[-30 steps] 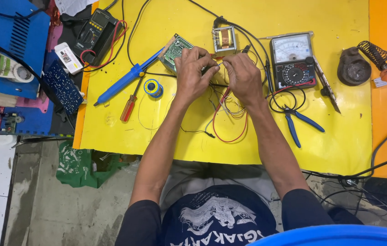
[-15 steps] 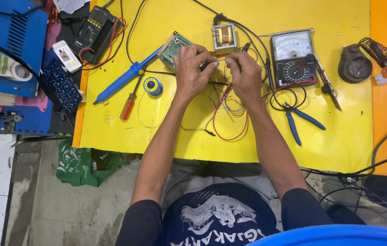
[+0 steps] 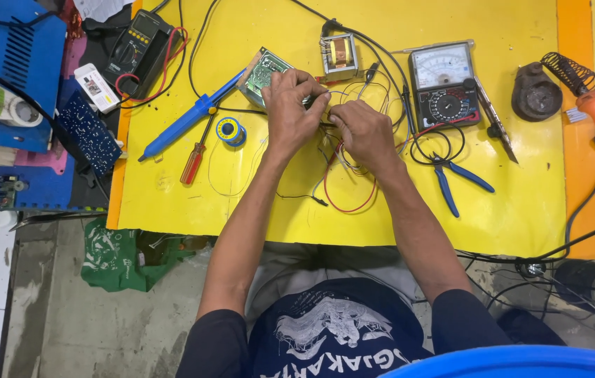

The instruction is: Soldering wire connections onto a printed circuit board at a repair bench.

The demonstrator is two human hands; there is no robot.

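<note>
Fingers of both hands pinch thin wires above the yellow table mat (image 3: 521,203): the left hand (image 3: 292,112) grips them beside one small green circuit board (image 3: 261,70), while the right hand (image 3: 362,133) closes on the same tangle of red, black and white wires (image 3: 345,187). One copper-wound transformer (image 3: 339,54) sits just behind the hands. Left of the board lie one blue soldering iron (image 3: 189,119), one red-handled screwdriver (image 3: 194,159) and one solder spool (image 3: 230,130). Right of it sit one analog multimeter (image 3: 443,84) and one pair of blue-handled pliers (image 3: 460,180).
</note>
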